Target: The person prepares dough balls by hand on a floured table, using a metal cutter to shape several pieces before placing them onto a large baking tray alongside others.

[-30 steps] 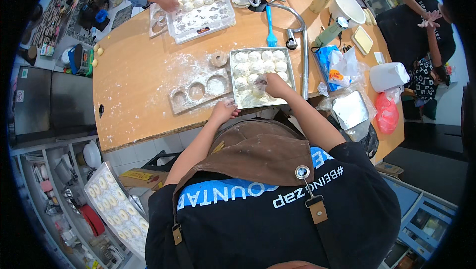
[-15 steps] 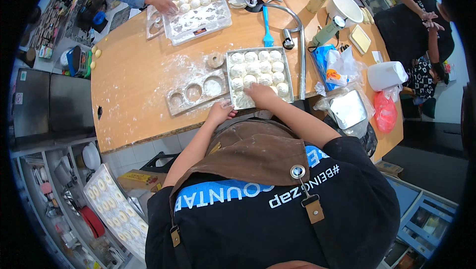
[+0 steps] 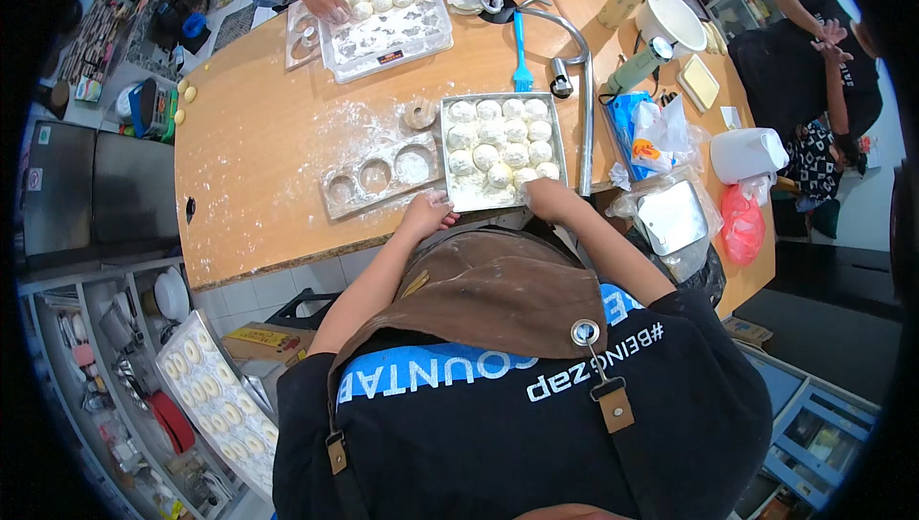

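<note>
We find the metal tray [image 3: 468, 196] on the table [image 3: 258, 161], close to its near edge, with floured dough balls [image 3: 486, 155] standing in rows and its near-left corner bare of dough. We note the left hand [image 3: 429, 213] loosely curled at that corner; whether it grips the rim we cannot tell. We note the right hand [image 3: 552, 200] partly closed at the near-right corner (its fingertips are too indistinct for us to confirm any hold). In our judgement, a hard tug toward the body could tip the tray over the table edge, a careless knuckle could dent the nearest balls, and a leftward shove could strike the wooden mould [image 3: 393, 171] just beside it.
</note>
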Available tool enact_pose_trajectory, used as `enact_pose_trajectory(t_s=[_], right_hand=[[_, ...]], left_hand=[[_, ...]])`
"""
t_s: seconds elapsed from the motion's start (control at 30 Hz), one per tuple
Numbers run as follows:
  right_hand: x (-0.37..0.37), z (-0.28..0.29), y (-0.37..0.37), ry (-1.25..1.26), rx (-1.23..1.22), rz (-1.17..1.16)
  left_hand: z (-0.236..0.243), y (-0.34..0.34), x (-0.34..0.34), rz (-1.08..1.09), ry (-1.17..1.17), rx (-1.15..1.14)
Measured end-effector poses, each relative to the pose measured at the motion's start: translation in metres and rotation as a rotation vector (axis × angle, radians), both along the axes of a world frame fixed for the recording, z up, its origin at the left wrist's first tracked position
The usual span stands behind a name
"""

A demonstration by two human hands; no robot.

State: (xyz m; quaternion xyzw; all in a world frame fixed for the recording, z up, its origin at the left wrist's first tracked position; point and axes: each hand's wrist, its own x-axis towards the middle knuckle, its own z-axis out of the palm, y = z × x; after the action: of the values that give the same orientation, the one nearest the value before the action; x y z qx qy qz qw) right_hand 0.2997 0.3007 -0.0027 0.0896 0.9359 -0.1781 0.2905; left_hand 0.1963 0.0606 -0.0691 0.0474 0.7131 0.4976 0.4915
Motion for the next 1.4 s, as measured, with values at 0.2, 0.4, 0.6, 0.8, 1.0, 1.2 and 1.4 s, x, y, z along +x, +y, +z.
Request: enact_pose_trajectory(t_s=[0.2,0.4,0.6,0.8,1.0,1.2,1.4], right_hand=[[-0.018,-0.035,-0.039,0.051,-0.109,0.142],[-0.048,-0.041,-0.053,0.256,-0.278,-0.005],[-0.06,-0.063,-0.076,0.247,-0.153,0.132],[-0.071,-0.069,-0.083,0.233,-0.141,0.089],[-0.062,-0.025,-0.029,0.368,-0.322,-0.127],[-0.047,-0.021,0.015,0.379,-0.186,-0.201],[-0.046,-0.03,0.015,0.357,-0.137,-0.235]], left_hand=[[0.003,0.001,-0.003,-0.013,-0.034,-0.039],[0.013,0.002,-0.003,-0.031,-0.054,-0.033],[0.009,-0.001,-0.003,-0.036,-0.044,-0.027],[0.01,0.0,0.001,0.096,-0.09,0.047],[0.007,-0.002,0.001,0.018,-0.011,0.002],[0.005,-0.001,-0.001,0.012,-0.004,-0.002],[0.005,-0.002,-0.004,-0.023,-0.004,-0.016]])
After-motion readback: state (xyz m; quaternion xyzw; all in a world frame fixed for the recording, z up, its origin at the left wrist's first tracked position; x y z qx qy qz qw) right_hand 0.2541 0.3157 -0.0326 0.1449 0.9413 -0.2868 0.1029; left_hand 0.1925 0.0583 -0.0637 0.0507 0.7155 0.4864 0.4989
